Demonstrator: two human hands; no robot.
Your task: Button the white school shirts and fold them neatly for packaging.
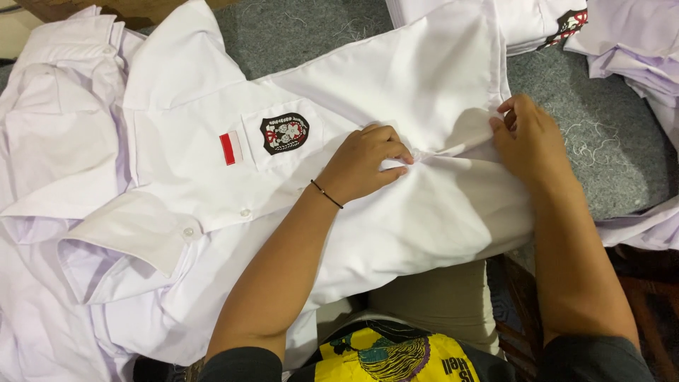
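A white short-sleeved shirt [396, 92] lies spread across my lap and a grey surface, collar to the left. Its chest pocket carries a black shield-shaped badge [284, 133], and a small red-and-white flag patch [230, 148] sits beside it. My left hand [364, 164], with a thin dark cord at the wrist, pinches a fold of the shirt's front near its middle. My right hand [527, 138] grips the cloth at the shirt's lower hem edge. The fabric creases between the two hands.
More white shirts lie piled at the left [49, 141]. Folded white shirts sit at the top [530, 25] and at the right [636, 64] on the grey carpet-like surface [601, 148]. A dark wooden edge [636, 283] shows at lower right.
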